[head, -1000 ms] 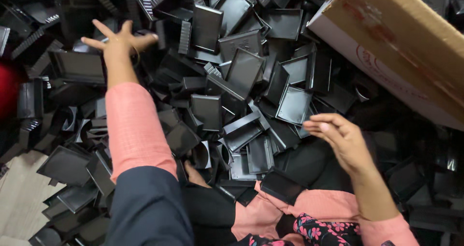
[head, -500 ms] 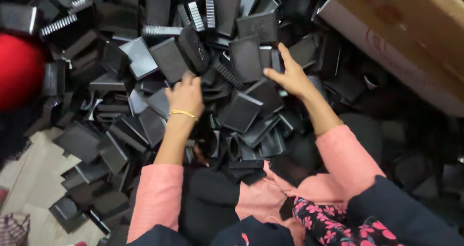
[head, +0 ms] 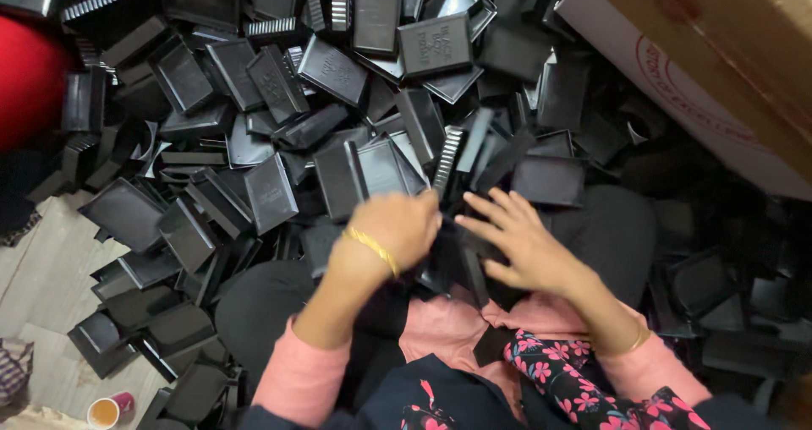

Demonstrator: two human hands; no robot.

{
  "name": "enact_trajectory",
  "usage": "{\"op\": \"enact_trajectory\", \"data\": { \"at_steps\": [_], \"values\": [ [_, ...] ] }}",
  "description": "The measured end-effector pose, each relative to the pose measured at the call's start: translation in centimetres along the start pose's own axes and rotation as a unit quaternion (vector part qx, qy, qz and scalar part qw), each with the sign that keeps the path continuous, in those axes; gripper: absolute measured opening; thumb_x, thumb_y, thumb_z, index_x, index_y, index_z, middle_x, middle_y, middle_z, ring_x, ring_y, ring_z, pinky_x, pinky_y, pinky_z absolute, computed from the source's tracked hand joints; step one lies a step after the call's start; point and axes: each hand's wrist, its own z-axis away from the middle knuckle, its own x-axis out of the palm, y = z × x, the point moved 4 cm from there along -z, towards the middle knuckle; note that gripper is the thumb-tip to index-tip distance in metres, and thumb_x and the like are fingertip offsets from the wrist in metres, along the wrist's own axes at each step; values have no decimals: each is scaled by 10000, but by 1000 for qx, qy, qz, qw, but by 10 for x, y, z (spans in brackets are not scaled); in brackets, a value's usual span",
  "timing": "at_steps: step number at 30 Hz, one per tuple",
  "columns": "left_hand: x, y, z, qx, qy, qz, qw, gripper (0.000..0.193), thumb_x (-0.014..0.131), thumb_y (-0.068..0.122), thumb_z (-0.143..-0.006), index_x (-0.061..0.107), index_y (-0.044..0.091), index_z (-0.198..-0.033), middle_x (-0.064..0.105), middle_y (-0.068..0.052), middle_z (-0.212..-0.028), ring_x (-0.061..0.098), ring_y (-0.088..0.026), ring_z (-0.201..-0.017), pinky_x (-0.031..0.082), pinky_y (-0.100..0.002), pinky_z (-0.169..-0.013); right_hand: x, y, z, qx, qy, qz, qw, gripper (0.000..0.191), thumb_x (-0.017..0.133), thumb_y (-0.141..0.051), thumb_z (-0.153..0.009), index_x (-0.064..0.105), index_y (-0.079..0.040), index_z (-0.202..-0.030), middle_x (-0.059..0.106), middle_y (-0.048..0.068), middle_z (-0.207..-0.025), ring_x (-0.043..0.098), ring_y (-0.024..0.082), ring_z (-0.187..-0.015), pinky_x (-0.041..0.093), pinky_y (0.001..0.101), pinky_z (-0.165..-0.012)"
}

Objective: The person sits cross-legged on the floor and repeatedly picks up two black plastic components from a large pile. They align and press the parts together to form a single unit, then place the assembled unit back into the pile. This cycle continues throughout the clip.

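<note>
Both hands meet over the lap on a stack of black trays [head: 461, 265]; left hand [head: 397, 227] curled around it, right hand [head: 516, 244] spread flat on top; loose black trays [head: 271, 191] heaped all around; cardboard box [head: 719, 66] beyond the right hand.

Trays [head: 338, 100] lie heaped from 9 to 1 o'clock of both hands. Box [head: 719, 66] lies at 2 o'clock. Cup [head: 108, 410] stands at 8 o'clock on floor [head: 42, 286].
</note>
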Motion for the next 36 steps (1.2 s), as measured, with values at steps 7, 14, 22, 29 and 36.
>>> {"op": "enact_trajectory", "data": {
  "at_steps": [7,14,22,29,36],
  "values": [
    [-55,-7,-100,-48,389,179,902,819,822,376,-801,424,50,-1438,567,-236,-1255,620,-451,-1066,529,-506,-853,-4,-25,40,42,51,-147,987,722,696,-25,-767,557,-135,-1467,581,74,-1526,444,335,-1502,200,577,-1258],
    [-7,-9,-18,184,365,297,863,686,776,86,-855,495,138,-1478,635,-174,-1293,622,-411,-1218,498,-415,-1035,-77,29,134,378,234,35,895,678,804,-202,-863,555,-121,-1489,595,189,-1460,649,320,-1217,507,411,-1037],
    [44,4,21,218,221,391,866,600,768,142,-899,524,121,-1447,663,-99,-1119,671,-213,-1063,531,-367,-996,-48,39,137,333,94,145,927,834,832,-242,-673,523,-46,-1422,571,179,-1427,504,435,-1279,429,491,-1055],
    [115,41,-7,200,83,915,341,409,569,163,-972,481,98,-1367,637,-70,-1267,625,-242,-1182,500,-451,-1054,-25,-14,101,233,229,-489,809,837,796,-77,-806,419,-85,-1554,598,74,-1251,586,175,-1133,507,331,-1004],
    [114,67,14,241,12,908,343,495,448,308,-1051,476,57,-1476,580,-107,-1435,563,-248,-1322,469,-383,-1122,19,-46,88,137,211,-606,755,781,708,-120,-895,321,-55,-1570,589,95,-1378,596,184,-1276,476,336,-1085]
  ]
}}
